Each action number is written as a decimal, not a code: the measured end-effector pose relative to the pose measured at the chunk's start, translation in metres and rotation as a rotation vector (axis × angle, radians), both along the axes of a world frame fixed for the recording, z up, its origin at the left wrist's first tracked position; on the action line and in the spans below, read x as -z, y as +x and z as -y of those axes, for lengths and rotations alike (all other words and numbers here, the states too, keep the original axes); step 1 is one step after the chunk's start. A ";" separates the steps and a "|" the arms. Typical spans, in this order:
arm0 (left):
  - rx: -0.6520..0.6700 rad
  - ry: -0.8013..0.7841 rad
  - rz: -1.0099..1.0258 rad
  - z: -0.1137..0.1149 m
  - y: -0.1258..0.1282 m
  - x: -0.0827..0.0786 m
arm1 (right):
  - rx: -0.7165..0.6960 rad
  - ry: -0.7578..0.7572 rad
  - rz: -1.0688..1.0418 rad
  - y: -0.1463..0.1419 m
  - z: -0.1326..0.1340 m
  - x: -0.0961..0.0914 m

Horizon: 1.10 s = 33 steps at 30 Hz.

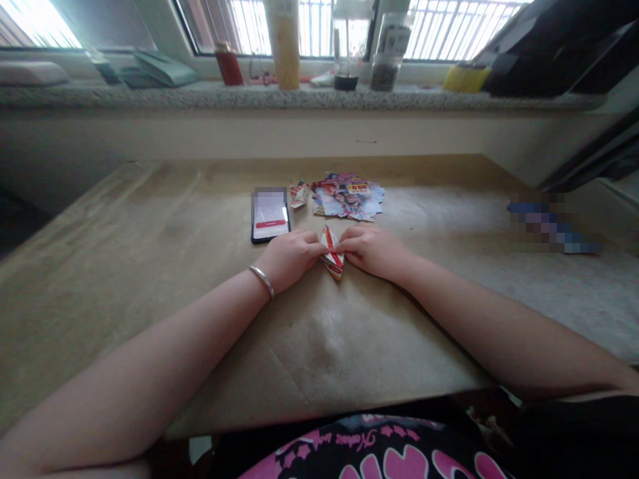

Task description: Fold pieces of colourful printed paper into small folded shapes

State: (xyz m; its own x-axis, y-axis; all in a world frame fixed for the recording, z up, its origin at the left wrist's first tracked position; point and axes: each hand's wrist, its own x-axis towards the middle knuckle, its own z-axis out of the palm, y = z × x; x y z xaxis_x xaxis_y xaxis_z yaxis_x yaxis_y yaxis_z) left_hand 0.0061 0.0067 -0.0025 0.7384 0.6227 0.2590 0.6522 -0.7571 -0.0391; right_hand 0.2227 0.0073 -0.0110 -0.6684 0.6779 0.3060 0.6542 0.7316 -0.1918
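Evidently part-folded, the paper [333, 261] at frame centre is pinched by left hand [294, 256] and right hand [374, 251], while sheets [344, 199] above look unfolded.

The folded piece [334, 260] is paper, perhaps faintly glossy

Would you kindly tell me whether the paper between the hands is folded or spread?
Folded: the paper forms a compact, pointed diamond between the left hand and right hand.

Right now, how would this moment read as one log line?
left hand: touching folded red-and-white paper diamond | right hand: touching same diamond | beyond hands: black-edged rectangular phone, multicoloured printed paper pile
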 end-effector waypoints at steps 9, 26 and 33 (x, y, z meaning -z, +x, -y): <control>0.038 0.012 -0.048 0.002 0.001 -0.003 | -0.027 0.000 0.035 0.002 0.000 -0.001; 0.048 0.027 -0.186 0.002 -0.002 -0.005 | 0.084 0.070 0.270 -0.001 0.015 -0.013; 0.012 -0.052 -0.144 0.004 -0.006 -0.008 | 0.172 0.029 0.261 0.001 0.018 -0.016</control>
